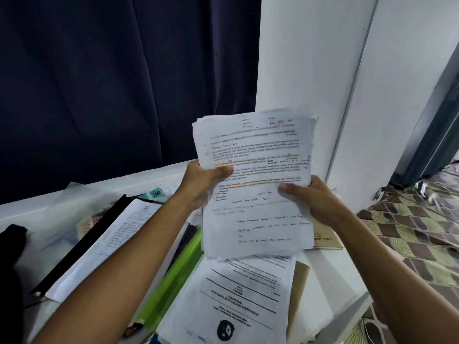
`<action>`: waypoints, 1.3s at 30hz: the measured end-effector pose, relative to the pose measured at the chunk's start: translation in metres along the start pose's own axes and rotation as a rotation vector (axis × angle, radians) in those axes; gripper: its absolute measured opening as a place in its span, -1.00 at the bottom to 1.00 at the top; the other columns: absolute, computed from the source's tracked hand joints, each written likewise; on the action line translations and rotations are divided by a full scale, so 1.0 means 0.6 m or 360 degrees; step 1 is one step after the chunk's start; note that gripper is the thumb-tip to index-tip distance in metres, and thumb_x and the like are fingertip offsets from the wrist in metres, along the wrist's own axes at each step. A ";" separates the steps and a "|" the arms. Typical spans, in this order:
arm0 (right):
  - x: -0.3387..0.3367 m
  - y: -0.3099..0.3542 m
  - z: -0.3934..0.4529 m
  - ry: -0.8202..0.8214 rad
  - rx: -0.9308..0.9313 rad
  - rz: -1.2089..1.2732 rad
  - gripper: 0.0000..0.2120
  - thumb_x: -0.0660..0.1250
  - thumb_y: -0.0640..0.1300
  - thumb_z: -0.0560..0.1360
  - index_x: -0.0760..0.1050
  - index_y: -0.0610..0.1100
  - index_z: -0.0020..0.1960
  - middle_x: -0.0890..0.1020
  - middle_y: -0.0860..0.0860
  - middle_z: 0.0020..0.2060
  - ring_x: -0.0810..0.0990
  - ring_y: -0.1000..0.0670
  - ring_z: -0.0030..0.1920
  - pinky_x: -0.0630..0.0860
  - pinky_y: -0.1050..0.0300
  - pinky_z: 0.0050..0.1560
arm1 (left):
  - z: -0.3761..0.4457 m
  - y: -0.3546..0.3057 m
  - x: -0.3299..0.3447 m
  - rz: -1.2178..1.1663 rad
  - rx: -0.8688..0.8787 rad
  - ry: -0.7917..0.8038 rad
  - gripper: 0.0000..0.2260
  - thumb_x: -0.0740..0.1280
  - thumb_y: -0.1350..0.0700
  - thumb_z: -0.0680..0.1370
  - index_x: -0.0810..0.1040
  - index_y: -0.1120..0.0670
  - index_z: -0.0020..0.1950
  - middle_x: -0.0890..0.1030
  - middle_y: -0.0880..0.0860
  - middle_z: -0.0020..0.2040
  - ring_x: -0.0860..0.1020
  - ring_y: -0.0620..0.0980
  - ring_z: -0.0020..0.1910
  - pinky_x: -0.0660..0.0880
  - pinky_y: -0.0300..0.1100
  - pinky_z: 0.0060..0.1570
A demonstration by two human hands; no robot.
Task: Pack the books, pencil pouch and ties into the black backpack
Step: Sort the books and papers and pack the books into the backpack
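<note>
A thick stack of printed and handwritten sheets [255, 175] is held up above the white desk [330, 271]. My left hand [201, 182] grips its left edge, thumb on the front page. My right hand [313, 199] grips the right edge, thumb across the text. On the desk below lie a printed exam booklet [238, 299], a green folder [173, 276], a black-spined file with white pages [99, 239] and a tan book [325, 238] partly hidden by my right hand. A black shape [11, 256] at the far left edge may be the backpack; I cannot tell.
A dark blue curtain [111, 83] hangs behind the desk beside a white wall [347, 83]. A patterned floor [417, 232] lies to the right, past the desk's edge. A teal card marked 5 [156, 194] sits near the back of the desk.
</note>
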State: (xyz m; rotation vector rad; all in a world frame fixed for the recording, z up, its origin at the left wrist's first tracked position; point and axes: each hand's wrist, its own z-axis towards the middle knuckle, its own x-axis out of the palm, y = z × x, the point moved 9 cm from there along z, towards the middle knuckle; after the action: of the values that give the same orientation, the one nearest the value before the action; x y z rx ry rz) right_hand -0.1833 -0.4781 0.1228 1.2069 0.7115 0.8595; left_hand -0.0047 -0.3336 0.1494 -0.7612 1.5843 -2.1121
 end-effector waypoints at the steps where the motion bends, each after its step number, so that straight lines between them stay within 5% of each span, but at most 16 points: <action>1: 0.000 -0.018 -0.003 -0.0026 0.0028 -0.0022 -0.68 0.41 -0.15 0.45 0.58 -0.18 0.19 0.69 -0.10 0.10 0.67 -0.15 0.10 0.61 -0.10 0.10 | 0.000 0.000 0.000 -0.0026 -0.0036 0.0008 -0.75 0.41 0.42 0.44 0.62 0.20 0.06 0.72 0.04 -0.05 0.70 -0.03 -0.09 0.61 -0.22 -0.18; 4: -0.008 -0.049 -0.009 -0.0231 0.0044 -0.0040 -0.71 0.49 -0.05 0.41 0.65 -0.09 0.11 0.71 -0.07 0.05 0.69 -0.17 0.06 0.57 -0.20 0.13 | -0.001 0.011 -0.009 0.0032 -0.0140 0.0107 -0.73 0.41 0.37 0.46 0.61 0.19 0.13 0.69 0.09 0.07 0.69 0.00 -0.01 0.62 -0.17 -0.08; 8: 0.005 -0.043 -0.020 -0.0394 -0.0034 0.0277 -0.79 0.33 -0.34 0.51 0.59 -0.26 0.13 0.72 -0.11 -0.01 0.71 -0.12 -0.03 0.65 0.04 -0.12 | -0.026 0.073 -0.027 0.0062 -0.0320 0.0265 -0.69 0.41 0.27 0.42 0.60 0.17 0.16 0.67 0.13 0.14 0.66 0.09 0.09 0.61 -0.07 0.05; 11: 0.006 -0.030 -0.026 -0.0542 -0.0144 0.0219 -0.85 0.35 -0.32 0.52 0.62 -0.20 0.05 0.73 -0.06 -0.06 0.72 -0.08 -0.06 0.66 0.05 -0.13 | -0.041 0.106 -0.035 0.0065 -0.0221 0.0065 -0.67 0.48 0.23 0.35 0.62 0.11 0.11 0.69 0.09 0.09 0.64 0.12 0.12 0.57 0.02 0.13; 15: 0.016 -0.034 -0.034 -0.0635 -0.0178 0.0132 -0.83 0.39 -0.24 0.51 0.61 -0.24 0.09 0.72 -0.07 -0.04 0.72 -0.07 -0.06 0.66 0.09 -0.15 | -0.047 0.104 -0.048 0.0104 -0.0003 -0.0248 -0.77 0.45 0.30 0.47 0.63 0.04 0.05 0.70 -0.07 -0.05 0.67 -0.07 -0.03 0.60 -0.18 0.02; 21: 0.040 -0.123 -0.059 -0.0606 -0.0043 0.0215 -0.84 0.39 -0.27 0.48 0.62 -0.17 0.05 0.72 -0.09 -0.02 0.70 -0.19 0.00 0.66 -0.02 -0.08 | -0.094 0.194 -0.065 0.0165 -0.0131 -0.0332 -0.67 0.51 0.27 0.43 0.63 -0.02 0.13 0.70 -0.07 0.04 0.65 -0.03 0.08 0.58 -0.11 0.06; 26: 0.031 -0.105 -0.051 -0.0642 -0.0129 0.0143 -0.85 0.37 -0.26 0.51 0.60 -0.10 0.05 0.73 0.03 -0.05 0.70 -0.05 0.00 0.65 0.06 -0.07 | -0.079 0.165 -0.059 0.0190 -0.0056 -0.0325 -0.71 0.47 0.25 0.47 0.60 -0.10 0.07 0.69 -0.22 -0.07 0.65 -0.21 -0.01 0.57 -0.30 -0.05; 31: 0.026 -0.145 -0.062 -0.0580 -0.0034 0.0281 -0.66 0.39 -0.20 0.45 0.52 -0.20 0.22 0.70 -0.07 0.06 0.68 -0.12 0.06 0.63 -0.03 0.00 | -0.092 0.200 -0.071 0.0273 -0.0154 -0.0331 -0.66 0.52 0.18 0.44 0.61 -0.02 0.19 0.69 -0.09 0.08 0.64 -0.09 0.09 0.57 -0.14 0.10; 35: 0.031 -0.180 -0.072 -0.0500 0.0085 0.0173 -0.81 0.35 -0.19 0.51 0.59 -0.11 0.12 0.72 -0.07 0.01 0.69 -0.13 0.04 0.64 -0.02 -0.01 | -0.111 0.226 -0.082 0.0333 -0.0207 -0.0366 -0.56 0.52 0.18 0.44 0.53 0.12 0.30 0.62 -0.03 0.17 0.59 -0.05 0.13 0.50 -0.45 -0.08; 39: 0.031 -0.181 -0.067 -0.0446 0.0084 -0.0079 -0.79 0.40 -0.11 0.48 0.60 -0.12 0.10 0.73 -0.04 -0.03 0.71 -0.09 -0.02 0.63 -0.17 0.03 | -0.109 0.228 -0.085 0.0374 -0.0137 -0.0446 -0.53 0.53 0.19 0.42 0.54 0.18 0.30 0.62 0.00 0.14 0.58 -0.05 0.10 0.47 -0.53 -0.19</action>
State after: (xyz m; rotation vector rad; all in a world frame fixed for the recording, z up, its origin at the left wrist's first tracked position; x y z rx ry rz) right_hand -0.1880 -0.4562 0.0077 1.3203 0.5364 0.6177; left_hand -0.0081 -0.2931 -0.0051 -0.8152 1.5362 -1.7007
